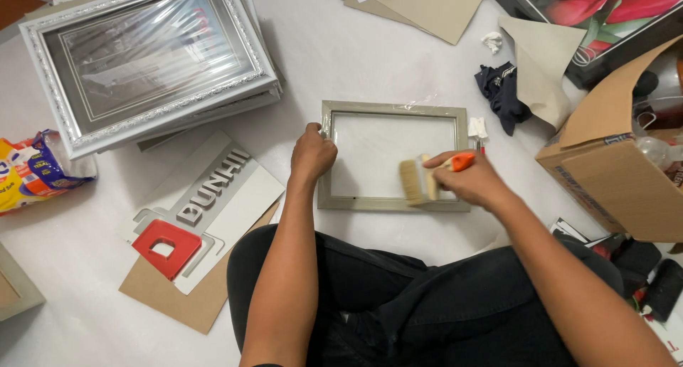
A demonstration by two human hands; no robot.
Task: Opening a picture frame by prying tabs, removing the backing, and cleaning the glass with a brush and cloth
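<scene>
Left hand fingers clamped on matte grey rectangular frame, right hand fingers around flat pale-bristled brush on its glass.

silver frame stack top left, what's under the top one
Under the top silver frame, edges of more frames stick out along its lower and right sides. How many there are, and what they hold, is covered. The top frame is wrapped in clear film.

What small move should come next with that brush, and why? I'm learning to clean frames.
Probably sweep the brush leftward across the glass: the right hand has its bristles at the grey frame's right side, while the left hand steadies the left edge.
</scene>
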